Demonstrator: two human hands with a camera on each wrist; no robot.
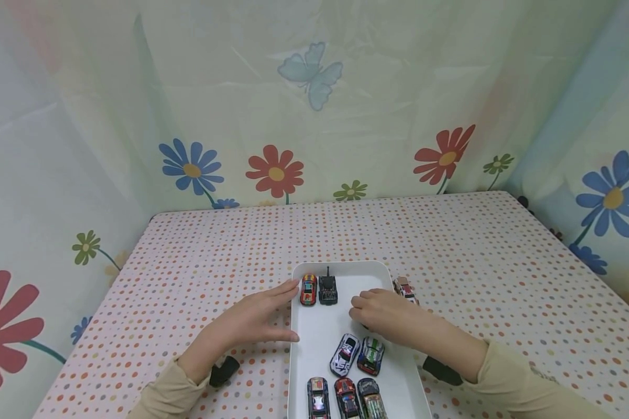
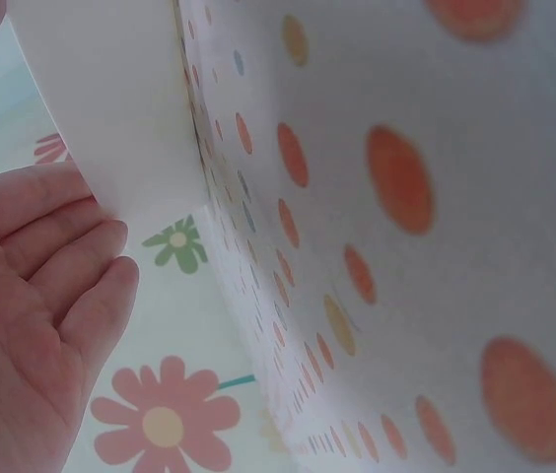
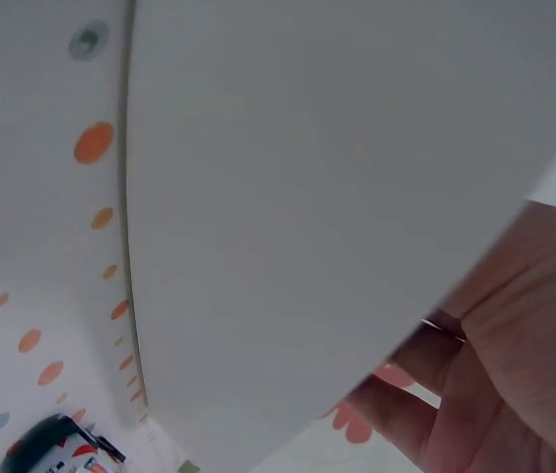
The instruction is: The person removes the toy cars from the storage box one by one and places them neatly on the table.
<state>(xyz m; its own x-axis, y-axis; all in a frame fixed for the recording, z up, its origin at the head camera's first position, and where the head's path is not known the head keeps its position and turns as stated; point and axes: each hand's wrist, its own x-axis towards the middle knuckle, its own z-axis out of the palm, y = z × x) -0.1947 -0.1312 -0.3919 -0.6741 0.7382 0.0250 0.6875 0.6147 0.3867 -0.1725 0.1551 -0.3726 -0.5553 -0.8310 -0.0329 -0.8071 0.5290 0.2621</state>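
A long white tray (image 1: 314, 326) holds several toy cars. My left hand (image 1: 259, 317) is at its left side, fingers extended and fingertips by the wall; in the left wrist view the hand (image 2: 41, 286) has straight fingers against the white wall. My right hand (image 1: 390, 314) reaches over the right wall with bent fingers inside the tray. The wall covers part of that hand (image 3: 505, 365) in the right wrist view, so whether it holds anything is hidden. Near its fingers lie a white-purple car (image 1: 344, 355) and a green-striped car (image 1: 371, 355).
At the tray's far left are a red-yellow car (image 1: 308, 290) and a black tank-like vehicle (image 1: 327, 290). Several more cars, including a red-black one (image 1: 347, 398), line the near end. Outside the right wall, a white-red car (image 1: 406, 290) stands on the dotted tablecloth (image 1: 230, 250).
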